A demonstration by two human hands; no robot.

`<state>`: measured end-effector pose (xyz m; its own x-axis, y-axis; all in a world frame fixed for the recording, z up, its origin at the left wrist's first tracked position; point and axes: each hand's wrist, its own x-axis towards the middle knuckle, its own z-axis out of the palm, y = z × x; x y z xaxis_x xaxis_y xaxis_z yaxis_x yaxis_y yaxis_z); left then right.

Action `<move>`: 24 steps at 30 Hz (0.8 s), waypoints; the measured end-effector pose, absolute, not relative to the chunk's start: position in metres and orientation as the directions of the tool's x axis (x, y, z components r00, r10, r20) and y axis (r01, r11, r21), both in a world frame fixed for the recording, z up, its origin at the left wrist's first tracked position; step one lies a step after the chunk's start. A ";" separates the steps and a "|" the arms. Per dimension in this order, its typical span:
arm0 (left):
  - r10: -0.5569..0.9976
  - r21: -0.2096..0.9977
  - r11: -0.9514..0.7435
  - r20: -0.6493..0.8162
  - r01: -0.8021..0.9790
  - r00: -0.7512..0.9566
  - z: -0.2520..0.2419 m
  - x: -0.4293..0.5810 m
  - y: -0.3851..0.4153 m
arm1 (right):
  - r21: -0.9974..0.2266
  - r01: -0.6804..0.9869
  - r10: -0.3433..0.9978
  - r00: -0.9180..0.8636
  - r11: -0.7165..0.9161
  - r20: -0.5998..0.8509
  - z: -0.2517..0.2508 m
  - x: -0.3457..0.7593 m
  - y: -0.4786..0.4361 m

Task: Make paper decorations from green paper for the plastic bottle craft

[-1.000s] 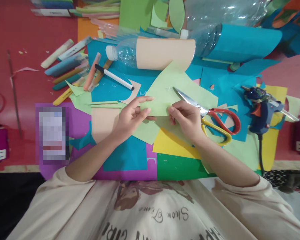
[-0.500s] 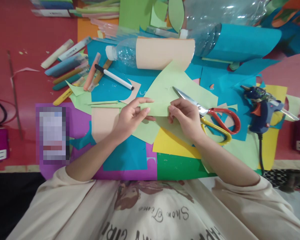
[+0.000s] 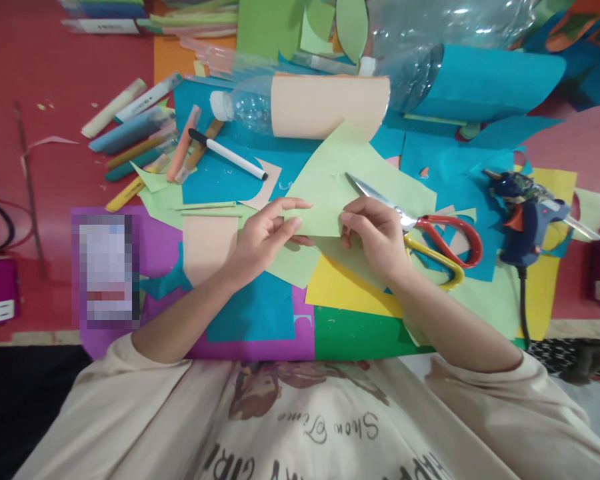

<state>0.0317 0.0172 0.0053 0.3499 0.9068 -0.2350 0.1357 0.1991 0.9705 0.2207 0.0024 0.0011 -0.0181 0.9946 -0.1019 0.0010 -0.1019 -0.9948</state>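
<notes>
Between my two hands is a small rectangular piece of light green paper (image 3: 320,223). My left hand (image 3: 267,233) pinches its left end with thumb and fingers. At the right end, the thumb and fingertips of my right hand (image 3: 375,230) are closed on it. Scissors (image 3: 409,221) with one red and one yellow handle lie partly behind my right hand, blades pointing up and left. Beneath and beyond the hands spreads a larger light green sheet (image 3: 360,160). A peach paper piece (image 3: 210,243) lies left of my left hand.
A bottle wrapped in peach paper (image 3: 330,107) and one wrapped in blue (image 3: 490,83) lie at the back. A glue gun (image 3: 525,223) with a cable rests at right. Several markers (image 3: 130,137) are at left, near a blurred phone (image 3: 107,270); a black-capped pen (image 3: 235,159) lies nearer the middle.
Both hands have shifted very slightly right with the green paper piece held between them. The hold looks the same, and the surrounding things lie where they were.
</notes>
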 end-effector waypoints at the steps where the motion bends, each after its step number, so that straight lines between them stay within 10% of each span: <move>1: 0.905 0.970 0.202 -0.238 0.137 0.353 0.005 0.032 0.017 | -0.995 0.000 0.994 -0.016 -0.104 -0.104 0.001 0.221 0.003; 24: 0.912 0.968 0.200 -0.241 0.154 0.332 0.006 0.032 0.016 | -0.969 0.248 0.989 -0.137 -0.012 -0.047 0.008 0.218 0.001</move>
<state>0.0321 0.0155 0.0064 0.3323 0.9118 -0.2412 0.1536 0.2000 0.9677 0.2184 0.0012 0.0077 -0.1372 0.9894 -0.0475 0.2476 -0.0122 -0.9688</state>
